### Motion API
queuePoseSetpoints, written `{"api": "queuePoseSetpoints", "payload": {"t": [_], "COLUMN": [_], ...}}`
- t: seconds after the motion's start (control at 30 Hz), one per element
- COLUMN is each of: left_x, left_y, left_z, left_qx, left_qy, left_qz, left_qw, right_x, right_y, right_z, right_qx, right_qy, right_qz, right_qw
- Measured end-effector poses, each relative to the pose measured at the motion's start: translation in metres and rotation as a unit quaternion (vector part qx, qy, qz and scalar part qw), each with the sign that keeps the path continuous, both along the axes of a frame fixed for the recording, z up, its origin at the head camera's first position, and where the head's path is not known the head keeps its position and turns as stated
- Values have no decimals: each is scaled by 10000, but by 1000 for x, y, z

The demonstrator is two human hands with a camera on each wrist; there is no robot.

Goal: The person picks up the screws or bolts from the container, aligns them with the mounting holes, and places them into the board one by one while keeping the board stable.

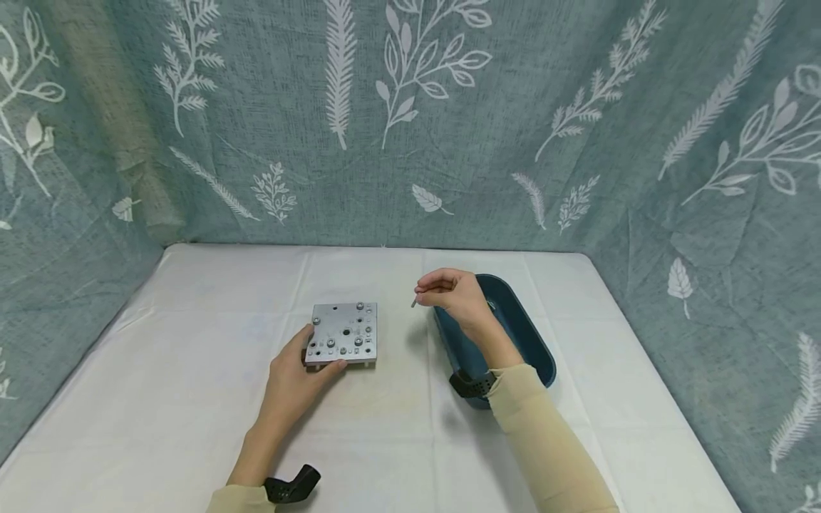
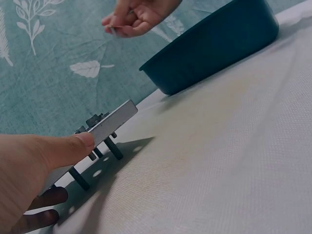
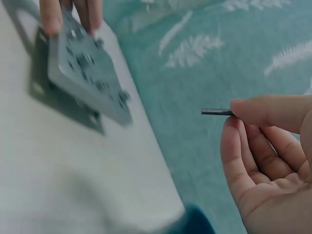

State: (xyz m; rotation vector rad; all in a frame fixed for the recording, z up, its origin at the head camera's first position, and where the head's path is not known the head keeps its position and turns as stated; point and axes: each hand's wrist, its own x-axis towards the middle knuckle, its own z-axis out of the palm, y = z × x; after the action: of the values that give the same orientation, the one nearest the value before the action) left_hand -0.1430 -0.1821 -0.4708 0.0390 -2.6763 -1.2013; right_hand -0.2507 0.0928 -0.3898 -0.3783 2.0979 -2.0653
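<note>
Right fingers (image 3: pixel 234 152) around slim, threaded metal rod (image 3: pixel 216 112)

Grey-green curtain (image 1: pixel 276 71) with white leaf prints (image 1: pixel 428 199) around a lightly creased white tablecloth (image 1: pixel 160 399).

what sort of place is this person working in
Perhaps a makeshift hand-assembly station: leaf-print fabric screens the back and both sides of a white-covered table, where the left hand holds a screw-fitted metal plate.
</note>
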Motion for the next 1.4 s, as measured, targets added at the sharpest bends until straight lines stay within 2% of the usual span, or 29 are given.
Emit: {"api": "queuePoseSetpoints", "payload": {"t": [0.23,0.5,0.63,0.97,1.4], "left_x": [-1,0,0,2,4], "left_y": [-2,-3,-4,-4,-6], "left_z": [0,1,0,-2,-2], "left_qx": [17,-43,-47,-6,-2], "left_qy": [59,161,224,250,197], "left_qz": [9,-80,-91,-117,-61], "left_qw": [10000,9998,9997,9996,9998], "right_x": [20,38,38,38,37], "right_y": [-30,-51,-57,-63,-67], "right_z": [-10,-21,-34,-46,-51], "right_qx": [284,506,419,541,1212], "right_qy": [288,258,292,434,647], "right_qz": [269,431,483,526,521], "right_qw": [9988,9975,9975,9962,9892]}}
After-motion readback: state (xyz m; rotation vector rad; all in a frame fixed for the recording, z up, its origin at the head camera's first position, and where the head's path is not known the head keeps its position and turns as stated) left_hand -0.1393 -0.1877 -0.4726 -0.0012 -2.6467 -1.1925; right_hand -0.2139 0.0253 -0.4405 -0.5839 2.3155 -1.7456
